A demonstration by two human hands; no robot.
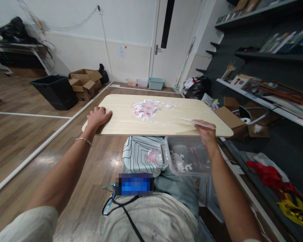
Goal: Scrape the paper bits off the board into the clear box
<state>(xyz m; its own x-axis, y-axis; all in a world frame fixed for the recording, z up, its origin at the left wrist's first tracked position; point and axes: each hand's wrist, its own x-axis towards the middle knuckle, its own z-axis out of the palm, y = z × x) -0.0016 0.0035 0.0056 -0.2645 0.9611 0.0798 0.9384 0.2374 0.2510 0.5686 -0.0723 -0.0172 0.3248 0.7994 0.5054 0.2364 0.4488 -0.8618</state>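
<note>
A pale wooden tabletop [121, 126] with rounded corners spans the middle of the head view. On it lies a loose pile of small white and pinkish paper scraps [145, 109], with some scattered to the right. My left hand [98, 117] rests on the tabletop near its left edge, fingers lying on the wood and apart from the pile. At the right, my right hand [205, 131] is closed on a thin translucent strip [192, 120], pointing left over the tabletop. I cannot make out exactly what kind of tool it is.
Below the front edge, a clear plastic bin [189, 169] holds white scraps, beside a line-patterned cushion [138, 158] bearing pink bits. A black trash bin [54, 92] and cardboard boxes [84, 82] stand left. Dark shelves [255, 70] and an open carton [229, 116] are right.
</note>
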